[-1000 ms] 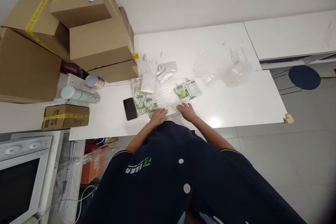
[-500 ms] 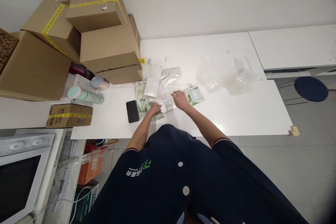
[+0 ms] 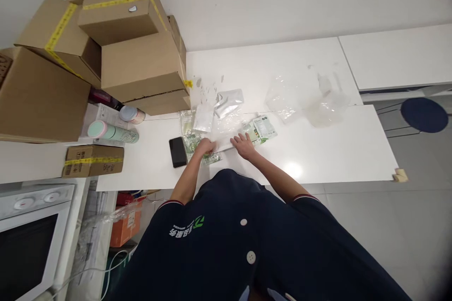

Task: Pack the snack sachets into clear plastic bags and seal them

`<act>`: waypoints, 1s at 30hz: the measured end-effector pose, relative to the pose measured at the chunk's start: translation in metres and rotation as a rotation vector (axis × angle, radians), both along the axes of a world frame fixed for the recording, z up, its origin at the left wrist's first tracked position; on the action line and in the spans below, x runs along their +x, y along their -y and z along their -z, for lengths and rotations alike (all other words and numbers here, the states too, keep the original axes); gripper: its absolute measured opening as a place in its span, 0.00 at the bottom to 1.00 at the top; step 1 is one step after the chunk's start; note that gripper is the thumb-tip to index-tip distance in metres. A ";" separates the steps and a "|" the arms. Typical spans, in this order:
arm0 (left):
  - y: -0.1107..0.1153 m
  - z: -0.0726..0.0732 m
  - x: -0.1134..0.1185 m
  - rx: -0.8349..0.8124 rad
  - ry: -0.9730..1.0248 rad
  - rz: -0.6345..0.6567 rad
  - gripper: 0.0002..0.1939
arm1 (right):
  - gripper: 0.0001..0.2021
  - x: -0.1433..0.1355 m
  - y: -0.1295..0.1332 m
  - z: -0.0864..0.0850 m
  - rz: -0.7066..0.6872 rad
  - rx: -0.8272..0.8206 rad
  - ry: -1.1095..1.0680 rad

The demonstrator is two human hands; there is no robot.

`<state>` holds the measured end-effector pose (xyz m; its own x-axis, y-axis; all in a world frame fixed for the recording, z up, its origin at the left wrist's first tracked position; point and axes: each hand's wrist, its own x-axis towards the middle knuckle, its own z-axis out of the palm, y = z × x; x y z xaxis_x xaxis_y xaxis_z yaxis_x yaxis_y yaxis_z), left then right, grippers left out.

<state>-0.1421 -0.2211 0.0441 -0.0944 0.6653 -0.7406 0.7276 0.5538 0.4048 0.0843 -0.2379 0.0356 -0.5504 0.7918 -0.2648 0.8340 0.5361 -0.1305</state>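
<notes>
A clear plastic bag lies flattened on the white table between my hands. My left hand is closed on its left end, the fingertips pressed together. My right hand rests on the bag's right end with its fingers apart and laid down. Beside my left hand are green-printed clear packets, partly under it. Just past my right hand lies a green and white pouch. Behind the bag sit a white packet and a silver pouch.
A black phone lies left of the packets. Crumpled clear plastic bags are spread at the back right. Stacked cardboard boxes, a mint green bottle and a small taped box stand on the left. A blue stool is beyond the table.
My right hand has come down and slightly toward me, its fingers now laid flatter on the bag. My left hand has shifted slightly left. The bag looks flatter, and the camera view has shifted slightly.
</notes>
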 end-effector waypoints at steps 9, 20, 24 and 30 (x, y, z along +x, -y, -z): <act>0.081 0.000 0.009 0.437 0.341 0.549 0.36 | 0.20 0.019 0.060 -0.036 0.081 -0.234 0.104; 0.029 0.025 0.030 0.271 0.116 0.169 0.18 | 0.15 0.016 -0.043 -0.024 0.132 -0.471 0.130; 0.013 0.014 0.044 0.297 -0.127 0.195 0.32 | 0.14 0.013 -0.055 -0.004 0.183 -0.410 0.134; -0.015 0.013 0.070 0.421 -0.274 0.495 0.34 | 0.16 0.011 -0.033 0.012 0.301 -0.022 0.013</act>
<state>-0.0722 -0.2064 0.0310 0.1469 0.9031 -0.4035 0.9600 -0.0319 0.2781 0.0957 -0.2051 0.0232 -0.2880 0.9129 -0.2893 0.9568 0.2614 -0.1275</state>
